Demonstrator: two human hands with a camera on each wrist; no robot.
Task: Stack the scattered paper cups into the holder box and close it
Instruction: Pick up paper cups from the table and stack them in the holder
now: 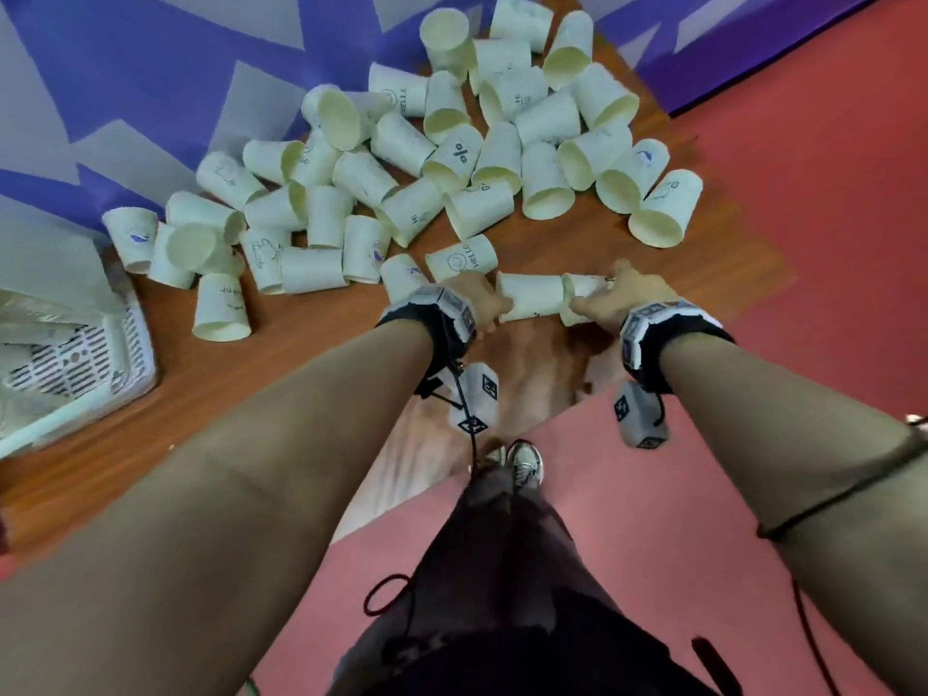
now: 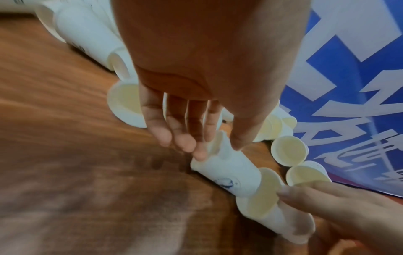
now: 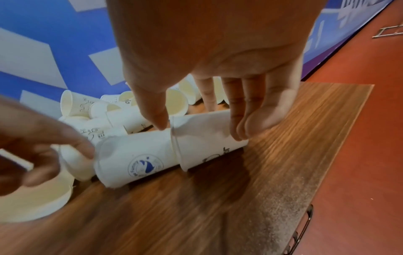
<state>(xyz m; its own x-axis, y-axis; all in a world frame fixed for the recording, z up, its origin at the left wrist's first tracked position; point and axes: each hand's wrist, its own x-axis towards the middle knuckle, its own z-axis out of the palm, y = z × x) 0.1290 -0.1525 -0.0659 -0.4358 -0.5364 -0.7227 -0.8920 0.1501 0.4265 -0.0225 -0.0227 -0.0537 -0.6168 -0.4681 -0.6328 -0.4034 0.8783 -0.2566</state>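
Several white paper cups (image 1: 401, 158) lie scattered across the wooden table (image 1: 301, 374). Near its front edge two cups lie on their sides in line. My left hand (image 1: 494, 313) pinches the wide end of the cup with a blue round logo (image 3: 139, 158), thumb above and fingers below (image 2: 216, 148). The narrow base of the logo cup (image 2: 231, 172) sits in the mouth of a second cup (image 3: 207, 138). My right hand (image 3: 200, 131) grips that second cup (image 1: 582, 293) between thumb and curled fingers.
A white slotted basket (image 1: 90, 364) with clear plastic wrap lies at the table's left edge. A blue and white patterned wall (image 1: 150, 67) runs behind the cups. Red floor (image 1: 803, 193) lies to the right, close beyond the table edge.
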